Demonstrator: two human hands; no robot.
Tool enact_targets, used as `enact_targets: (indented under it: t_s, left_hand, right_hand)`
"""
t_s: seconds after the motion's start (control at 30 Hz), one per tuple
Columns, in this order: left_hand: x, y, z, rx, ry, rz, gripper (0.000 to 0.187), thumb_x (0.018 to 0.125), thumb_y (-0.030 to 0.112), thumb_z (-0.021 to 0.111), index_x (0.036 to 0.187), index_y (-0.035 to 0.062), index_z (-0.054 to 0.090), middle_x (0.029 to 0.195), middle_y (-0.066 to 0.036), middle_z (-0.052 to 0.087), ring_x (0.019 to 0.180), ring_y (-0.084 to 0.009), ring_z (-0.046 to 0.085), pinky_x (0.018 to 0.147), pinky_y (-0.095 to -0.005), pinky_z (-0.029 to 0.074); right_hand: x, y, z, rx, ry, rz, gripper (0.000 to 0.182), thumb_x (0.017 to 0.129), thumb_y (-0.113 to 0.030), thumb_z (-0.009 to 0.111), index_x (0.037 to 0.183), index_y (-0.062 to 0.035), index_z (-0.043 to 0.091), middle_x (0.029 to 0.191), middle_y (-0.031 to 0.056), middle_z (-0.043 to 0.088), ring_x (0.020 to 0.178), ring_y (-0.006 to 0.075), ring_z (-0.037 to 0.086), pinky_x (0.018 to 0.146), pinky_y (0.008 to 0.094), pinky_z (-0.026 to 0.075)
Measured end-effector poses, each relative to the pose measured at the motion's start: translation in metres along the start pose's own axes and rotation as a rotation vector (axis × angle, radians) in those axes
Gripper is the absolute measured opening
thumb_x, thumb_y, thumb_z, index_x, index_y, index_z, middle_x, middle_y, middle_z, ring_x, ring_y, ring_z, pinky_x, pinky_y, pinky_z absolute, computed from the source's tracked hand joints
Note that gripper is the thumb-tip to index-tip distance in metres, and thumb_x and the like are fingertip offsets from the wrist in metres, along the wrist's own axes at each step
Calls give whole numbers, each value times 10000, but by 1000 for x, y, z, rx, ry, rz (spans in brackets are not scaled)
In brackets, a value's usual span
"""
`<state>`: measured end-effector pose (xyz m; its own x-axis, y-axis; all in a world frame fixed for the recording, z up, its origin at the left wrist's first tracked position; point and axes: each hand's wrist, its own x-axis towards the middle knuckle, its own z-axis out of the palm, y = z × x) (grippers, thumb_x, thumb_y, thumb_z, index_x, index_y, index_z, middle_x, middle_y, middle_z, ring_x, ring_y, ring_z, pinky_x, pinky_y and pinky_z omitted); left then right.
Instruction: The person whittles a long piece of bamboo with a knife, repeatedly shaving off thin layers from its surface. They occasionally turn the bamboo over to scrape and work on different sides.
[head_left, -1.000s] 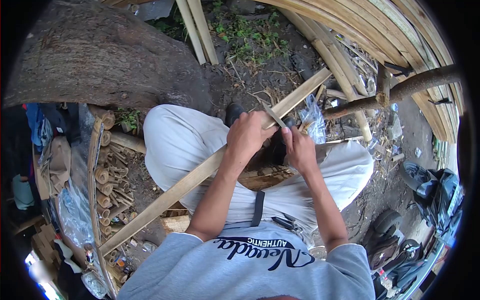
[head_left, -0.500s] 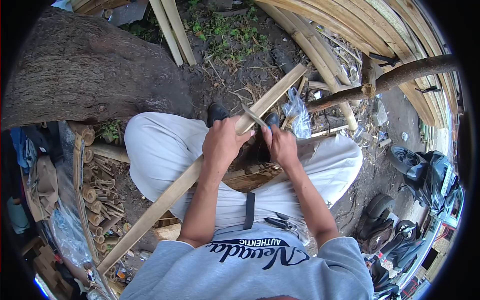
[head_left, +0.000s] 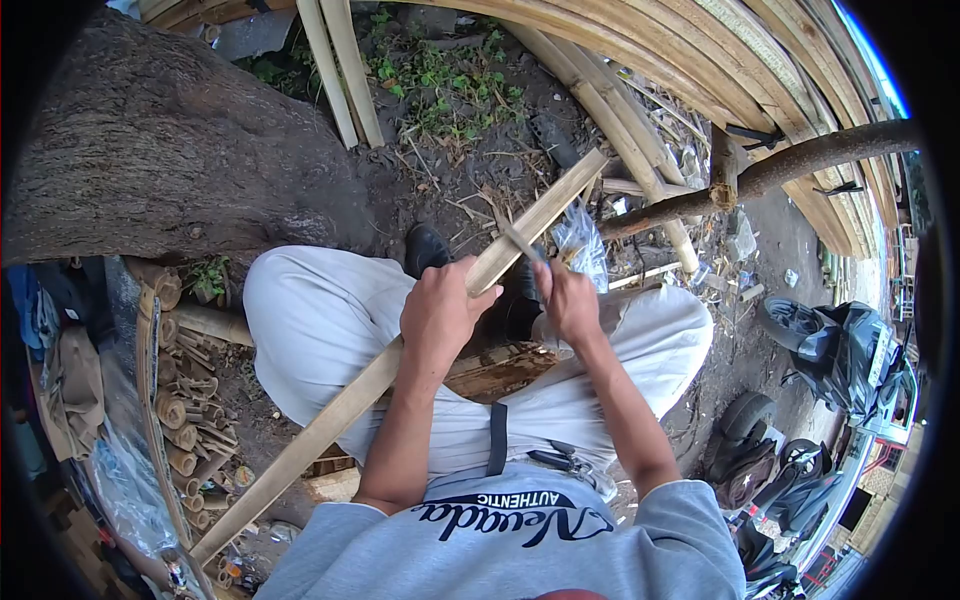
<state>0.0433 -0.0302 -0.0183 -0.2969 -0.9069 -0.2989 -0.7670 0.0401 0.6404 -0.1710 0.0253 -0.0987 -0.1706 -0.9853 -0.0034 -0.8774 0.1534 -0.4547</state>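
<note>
A long bamboo slat (head_left: pixel 300 449) runs diagonally from the lower left, across my lap, to beyond my feet. My left hand (head_left: pixel 438 312) is closed around it near the middle, thumb on the right side. In my right hand (head_left: pixel 573 304) is a knife (head_left: pixel 520 242), gripped by its handle, which the fingers mostly hide. Its blade lies across the upper face of the slat, a little beyond my left hand.
A thick tree trunk (head_left: pixel 190 150) lies at left above cut bamboo pieces (head_left: pixel 185 436). Stacked slats (head_left: pixel 690 60) curve across the upper right, near a wooden pole (head_left: pixel 800 165). A clear plastic bag (head_left: pixel 582 245) is by my feet. A motorbike (head_left: pixel 850 350) stands at right.
The view has tilted slightly, so the surroundings sit shifted. My right hand and the knife have moved a little away from my left hand; both grips stay the same.
</note>
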Motion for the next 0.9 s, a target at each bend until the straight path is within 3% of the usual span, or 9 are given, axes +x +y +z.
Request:
enact_targets:
  t_s: [0.1, 0.17, 0.23, 0.3, 0.37, 0.43, 0.7, 0.9]
  left_hand:
    - [-8, -4, -2, 42, 39, 21, 394, 855, 380, 790, 1103, 79, 740, 916, -201, 741, 910, -426, 693, 780, -495, 563]
    - [-4, -1, -6, 82, 90, 56, 395, 857, 378, 790, 1109, 78, 735, 912, -201, 740, 912, -424, 694, 767, -492, 561]
    - [0, 6, -13, -73, -141, -40, 439, 858, 366, 793, 1175, 71, 720, 932, -204, 736, 921, -420, 695, 792, -506, 557]
    - [-2, 3, -2, -43, -72, 5, 441, 861, 366, 792, 1175, 66, 720, 932, -205, 737, 927, -420, 695, 796, -502, 557]
    - [1, 0, 4, -2, -8, 66, 442, 863, 367, 792, 1174, 61, 721, 932, -207, 737, 932, -421, 695, 801, -498, 558]
    - [3, -3, 4, -51, -21, -47, 440, 867, 369, 789, 1168, 55, 725, 921, -213, 735, 938, -423, 694, 806, -499, 556]
    - [10, -7, -1, -65, -23, -72, 462, 869, 360, 790, 1203, 51, 711, 985, -233, 737, 961, -422, 698, 816, -496, 563]
    - [16, -1, -2, -54, -45, -136, 471, 874, 365, 786, 1228, 65, 708, 1003, -230, 735, 971, -420, 693, 834, -501, 561]
  right_hand:
    - [49, 65, -16, -67, 39, 312, 708, 1093, -512, 338, 839, 22, 727, 775, 337, 661, 785, 536, 661, 707, 614, 514]
    - [55, 72, -31, 59, 199, 358, 712, 1098, -517, 316, 919, 37, 726, 843, 349, 660, 872, 542, 647, 788, 614, 484]
    - [46, 44, -47, 129, 237, 293, 657, 1102, -491, 347, 914, 30, 701, 796, 332, 649, 804, 538, 639, 719, 596, 475]
    - [32, 2, -59, 140, 116, 242, 580, 1099, -449, 407, 858, 18, 652, 722, 309, 621, 718, 519, 629, 654, 571, 463]
    - [20, -4, -43, 65, 54, 31, 499, 1078, -422, 488, 807, -16, 592, 649, 263, 610, 634, 492, 621, 582, 556, 473]
    - [14, -14, -31, 73, 12, -39, 493, 1074, -431, 495, 815, -22, 590, 651, 246, 623, 634, 484, 623, 564, 548, 486]
    - [24, -9, 1, 164, -49, -13, 489, 1062, -426, 520, 780, -32, 587, 645, 235, 622, 637, 466, 637, 563, 540, 503]
    - [27, 2, 13, 187, -90, -204, 440, 1061, -399, 525, 813, -41, 585, 605, 243, 565, 607, 465, 608, 562, 544, 471]
